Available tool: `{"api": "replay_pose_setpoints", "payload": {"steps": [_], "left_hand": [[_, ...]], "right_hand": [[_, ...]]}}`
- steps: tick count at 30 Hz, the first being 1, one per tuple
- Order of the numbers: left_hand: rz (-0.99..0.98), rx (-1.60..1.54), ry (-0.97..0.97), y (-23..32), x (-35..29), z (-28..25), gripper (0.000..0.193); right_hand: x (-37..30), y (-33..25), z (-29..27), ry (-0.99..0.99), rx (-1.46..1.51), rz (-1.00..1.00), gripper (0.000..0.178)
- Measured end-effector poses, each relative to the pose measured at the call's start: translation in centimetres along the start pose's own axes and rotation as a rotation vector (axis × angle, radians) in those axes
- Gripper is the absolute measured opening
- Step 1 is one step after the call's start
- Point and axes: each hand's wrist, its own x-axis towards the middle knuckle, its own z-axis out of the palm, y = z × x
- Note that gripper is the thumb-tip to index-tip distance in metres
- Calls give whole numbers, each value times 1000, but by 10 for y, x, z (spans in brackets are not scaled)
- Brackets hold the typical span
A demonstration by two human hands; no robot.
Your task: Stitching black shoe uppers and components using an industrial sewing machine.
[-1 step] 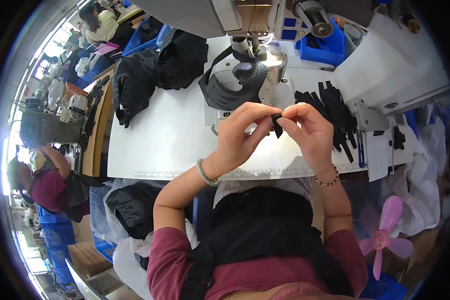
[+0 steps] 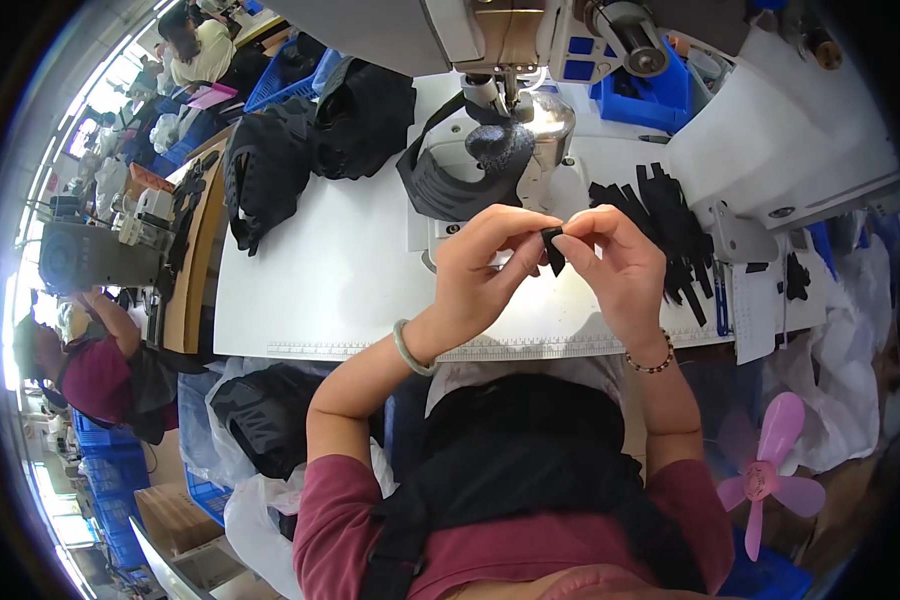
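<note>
In front of the sewing machine, my left hand (image 2: 475,265) and my right hand (image 2: 622,262) meet at their fingertips. Both pinch a short black fabric strip (image 2: 554,250), its lower part hanging beneath the fingers. Just beyond them, a black upper-like fabric piece (image 2: 455,180) with a dotted, shiny patch lies under the head of the sewing machine (image 2: 500,92). To the right of my right hand, a pile of cut black strips (image 2: 660,225) rests on the white table (image 2: 320,290). My fingers cover the strip's upper end.
Two dark fabric bundles (image 2: 270,165) lie at the table's left. A ruler (image 2: 370,350) edges its front. Blue bin (image 2: 650,95) stands behind at right; a pink fan (image 2: 760,480) is low right. Another person (image 2: 100,370) sits at a machine on the left.
The strip between my fingertips is turned slightly, and its hanging end now looks wider and split. My hands stay in nearly the same place.
</note>
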Motion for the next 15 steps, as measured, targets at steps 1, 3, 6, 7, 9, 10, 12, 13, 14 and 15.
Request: {"api": "replay_pose_setpoints", "payload": {"steps": [1, 3, 6, 7, 9, 10, 12, 13, 14, 15], "left_hand": [[2, -5, 3, 1, 1, 2, 22], [-65, -155, 24, 4, 2, 3, 21], [22, 22, 56, -4, 4, 2, 18], [23, 23, 59, -5, 5, 1, 18], [-3, 104, 98, -7, 6, 1, 15], [-1, 104, 101, -8, 8, 0, 15], [-27, 57, 129, -9, 7, 0, 13], [-25, 58, 136, -9, 7, -1, 13], [-38, 49, 141, -8, 7, -2, 13], [-48, 42, 150, -8, 8, -4, 12]], "right_hand": [[0, 4, 1, 27, -72, -106, 12], [1, 6, 5, 51, -48, -93, 10], [3, 9, 7, 72, -95, -129, 10], [4, 8, 7, 79, -113, -131, 10], [5, 7, 7, 87, -131, -130, 9], [7, 6, 6, 73, -125, -115, 10], [8, 6, 8, 53, -118, -94, 10], [11, 6, 10, 42, -70, -76, 10], [14, 5, 11, 25, -26, -60, 10], [15, 3, 13, 7, -29, -67, 10]]}}
